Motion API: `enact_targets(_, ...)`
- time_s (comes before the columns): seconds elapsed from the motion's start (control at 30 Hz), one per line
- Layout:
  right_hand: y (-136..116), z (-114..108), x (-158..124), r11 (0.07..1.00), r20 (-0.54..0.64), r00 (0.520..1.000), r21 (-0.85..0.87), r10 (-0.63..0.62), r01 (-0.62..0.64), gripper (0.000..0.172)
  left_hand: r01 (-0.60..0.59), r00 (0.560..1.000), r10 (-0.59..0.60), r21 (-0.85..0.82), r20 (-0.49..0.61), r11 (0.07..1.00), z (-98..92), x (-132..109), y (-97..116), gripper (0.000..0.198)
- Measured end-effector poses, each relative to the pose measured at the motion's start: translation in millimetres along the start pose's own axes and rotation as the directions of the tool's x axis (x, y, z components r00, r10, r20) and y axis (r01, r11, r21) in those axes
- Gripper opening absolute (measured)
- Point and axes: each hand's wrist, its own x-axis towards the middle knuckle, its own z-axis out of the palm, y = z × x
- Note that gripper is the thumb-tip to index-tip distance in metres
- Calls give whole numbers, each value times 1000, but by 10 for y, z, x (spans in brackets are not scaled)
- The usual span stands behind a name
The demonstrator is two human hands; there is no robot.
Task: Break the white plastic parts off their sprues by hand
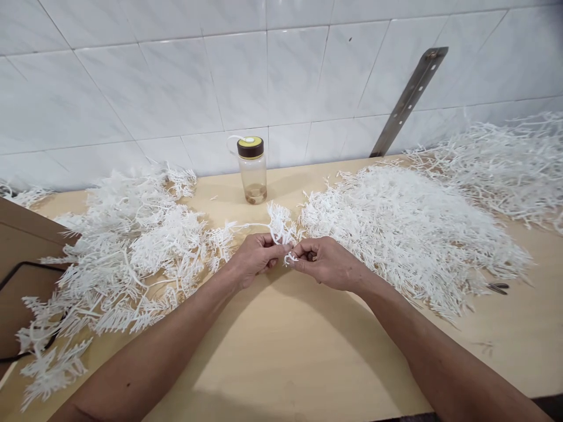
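Note:
Near the middle of the table, my left hand (259, 257) is closed on a white plastic sprig (278, 221), whose feathery tip rises above the fingers and whose thin stem runs left. Close against it, my right hand (320, 261) pinches a small white branched piece (290, 258) between thumb and forefinger. Whether that piece is joined to the sprig is hidden by the fingers. A heap of larger white branched sprays (162, 246) lies to the left of my hands. To their right spreads a dense pile of small white sprigs (404, 228).
A clear bottle (253, 176) with a dark and yellow lid stands behind my hands. Another white pile (505, 170) lies at far right. A slotted metal bracket (409, 102) leans up the tiled wall. Small snips (498, 288) lie at right; a brown box (26, 264) stands at left.

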Motion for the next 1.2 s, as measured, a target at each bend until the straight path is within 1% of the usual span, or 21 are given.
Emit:
enact_targets(0.17,48,-36,12,999,2,1000,43,18,-18,25,-52,998,51,-35,-30,998,12,6,-27,43)
enact_targets(0.27,82,-38,27,994,-32,998,102,48,-45,30,-126,992,125,-54,-24,991,19,13,-48,42)
enact_targets(0.33,101,-27,38,989,-56,997,138,55,-47,32,-151,988,150,-64,-20,986,16,17,-52,42)
enact_targets(0.5,130,1,55,984,-63,998,179,27,-15,34,-117,992,120,-93,35,989,-1,13,-21,43)
enact_targets(0.7,134,0,51,983,-49,998,184,28,-19,34,-140,988,148,-129,51,982,-1,0,2,48)
enact_targets(0.83,153,-11,56,984,-59,997,174,45,-34,31,-59,986,81,-142,148,988,-10,-3,-2,43)
enact_targets(0.9,154,-15,59,987,-71,996,156,53,-41,30,-17,983,43,-148,176,989,-21,4,-11,41)
enact_targets(1.03,130,-21,54,993,-43,997,104,57,-53,30,25,988,-6,-121,153,992,-35,14,-11,45)
enact_targets(1.2,110,-21,43,996,9,999,70,48,-49,31,-7,991,13,-50,132,999,-19,-7,28,46)
